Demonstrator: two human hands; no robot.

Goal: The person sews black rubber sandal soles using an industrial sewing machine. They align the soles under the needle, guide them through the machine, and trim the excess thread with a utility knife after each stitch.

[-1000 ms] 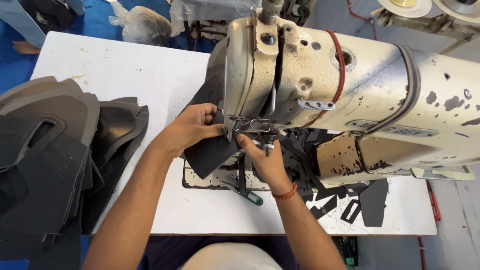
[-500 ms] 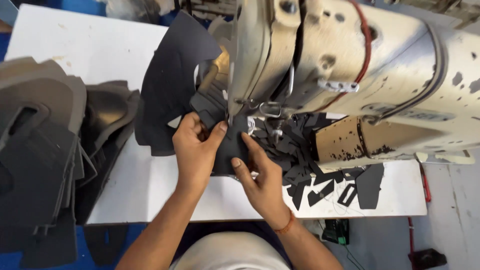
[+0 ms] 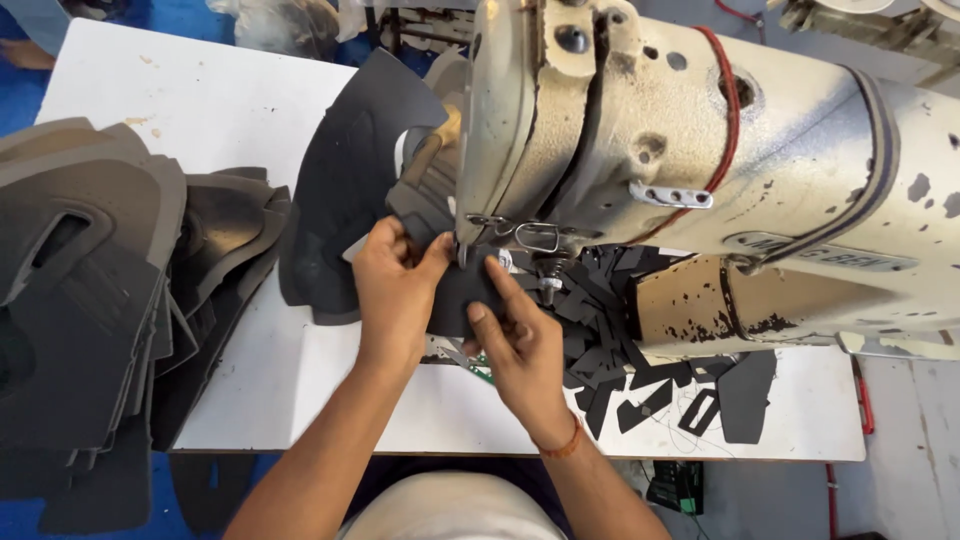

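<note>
Both hands meet at the front of a worn cream sewing machine, just under its needle end; the left hand is closed in a pinch on a small dark fabric piece, thumb on top and fingers curled beneath; the right hand grips the same piece from the near side, its fingers pressed flat on it; the piece lies on the machine bed, touching a larger dark panel that stretches away to the left; a pile of small black cut scraps lies to the right beneath the machine arm; a tall stack of dark panels sits at the left end of the white table.
</note>
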